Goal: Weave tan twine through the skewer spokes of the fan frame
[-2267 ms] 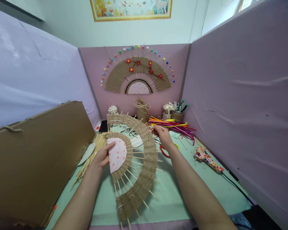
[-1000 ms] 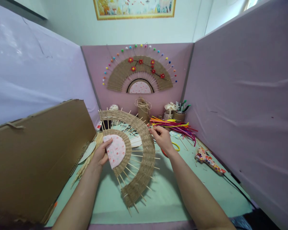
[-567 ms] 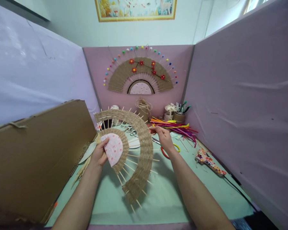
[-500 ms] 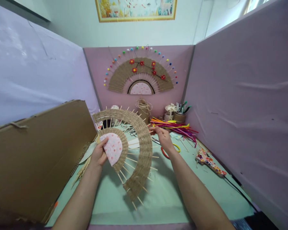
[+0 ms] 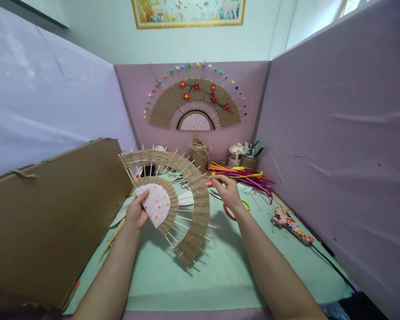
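Holding woven fan (image 5: 201,195) by spotted panel (image 5: 157,204) in left grip (image 5: 136,214), angled above worktop (image 5: 153,286), probably to leave rim sticks (image 5: 212,226) accessible. Poising right grip (image 5: 227,191) near their tips; can't tell whether pinching one.

The woven fan (image 5: 200,200) hides part of the left hand (image 5: 138,213) and much of a white jar (image 5: 159,148). Whether the right hand (image 5: 227,191) pinches anything is too small to tell. The framed picture (image 5: 188,14) is cut off above.
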{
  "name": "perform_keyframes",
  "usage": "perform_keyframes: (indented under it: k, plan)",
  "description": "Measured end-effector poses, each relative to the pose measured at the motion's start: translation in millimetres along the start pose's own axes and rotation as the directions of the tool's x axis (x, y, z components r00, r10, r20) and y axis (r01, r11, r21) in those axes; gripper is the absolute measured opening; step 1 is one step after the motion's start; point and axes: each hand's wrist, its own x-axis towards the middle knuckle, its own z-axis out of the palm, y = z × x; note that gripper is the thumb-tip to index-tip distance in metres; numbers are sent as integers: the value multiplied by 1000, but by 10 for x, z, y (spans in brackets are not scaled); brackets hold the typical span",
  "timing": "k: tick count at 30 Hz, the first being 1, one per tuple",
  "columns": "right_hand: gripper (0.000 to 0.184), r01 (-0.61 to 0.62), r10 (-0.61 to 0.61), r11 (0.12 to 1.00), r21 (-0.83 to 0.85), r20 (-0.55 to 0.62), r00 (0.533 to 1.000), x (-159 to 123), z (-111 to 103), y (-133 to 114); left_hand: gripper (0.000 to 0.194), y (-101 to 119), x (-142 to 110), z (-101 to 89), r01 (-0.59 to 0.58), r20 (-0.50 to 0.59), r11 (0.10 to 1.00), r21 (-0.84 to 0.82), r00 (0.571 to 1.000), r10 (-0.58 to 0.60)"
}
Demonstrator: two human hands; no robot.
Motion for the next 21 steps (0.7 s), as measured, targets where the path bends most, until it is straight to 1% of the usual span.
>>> perform_keyframes:
  k: [3, 7, 9, 11, 14, 18, 21]
  plan:
    - [16, 93, -92, 994, -62, 15, 996, -12, 5, -17, 25, -4, 5, 2, -17, -15, 1000, -6, 1000, 17]
    - [17, 275, -267, 940, -203, 70, 961, -36, 21, -32, 24, -13, 6, 9, -35, -49, 999, -19, 998, 34]
    - [19, 314, -307, 920, -235, 70, 949, -44, 27, -37, 23, -17, 6, 13, -47, -61, 999, -24, 997, 46]
    - [20, 301, -297, 925, -232, 52, 954, -50, 31, -41, 22, -21, 7, 18, -63, -74, 997, -33, 995, 60]
    - [21, 225, -224, 957, -182, 27, 974, -59, 44, -52, 22, -29, 6, 28, -77, -92, 996, -50, 993, 72]
    - [21, 114, -112, 992, -48, 48, 993, -71, 79, -65, 21, -47, -18, 52, -86, -92, 994, -63, 993, 80]
    - [24, -13, 8, 996, 84, 62, 998, -67, 111, -64, 24, -66, -42, 70, -70, -77, 995, -68, 995, 65]
